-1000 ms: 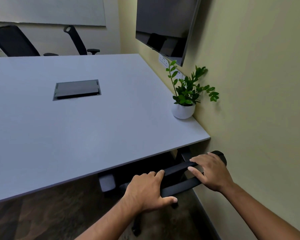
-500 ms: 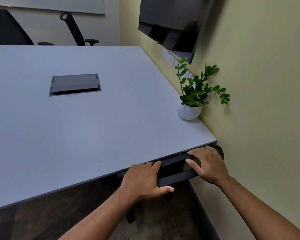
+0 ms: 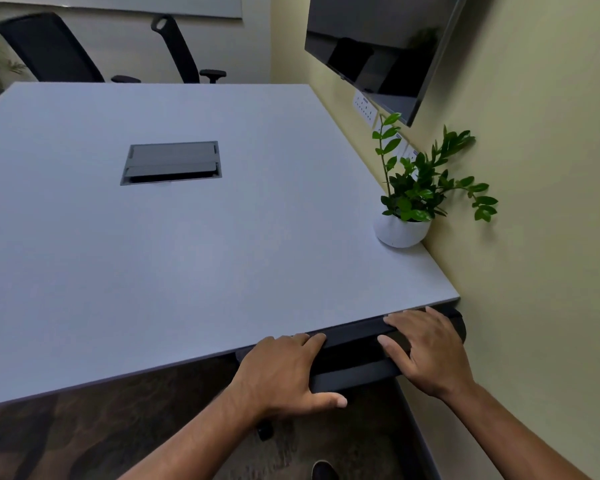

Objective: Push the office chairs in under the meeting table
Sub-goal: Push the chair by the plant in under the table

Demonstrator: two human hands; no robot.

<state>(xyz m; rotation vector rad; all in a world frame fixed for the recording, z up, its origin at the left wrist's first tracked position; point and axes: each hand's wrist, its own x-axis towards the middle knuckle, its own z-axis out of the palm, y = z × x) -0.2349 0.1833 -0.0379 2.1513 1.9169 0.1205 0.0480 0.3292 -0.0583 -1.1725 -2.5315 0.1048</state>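
Observation:
A black office chair point(image 3: 355, 362) stands at the near right corner of the grey meeting table point(image 3: 174, 258). Only the top of its backrest shows; the seat and base are hidden under the tabletop. My left hand point(image 3: 284, 374) grips the left part of the backrest top, thumb below it. My right hand point(image 3: 426, 348) lies over the right end, fingers spread on top. The backrest top touches or nearly touches the table's near edge. Two more black chairs point(image 3: 52, 50) point(image 3: 184, 50) stand at the far side of the table.
A potted plant point(image 3: 404, 220) in a white pot stands on the table's right edge by the yellow wall point(image 3: 541, 237). A dark screen point(image 3: 378, 46) hangs on that wall. A cable box lid point(image 3: 172, 162) sits in the tabletop. The floor is dark carpet; a shoe tip point(image 3: 323, 471) shows below.
The chair has rolled forward under the table with both hands on its backrest. Its seat and base, visible one second ago, are now hidden beneath the tabletop.

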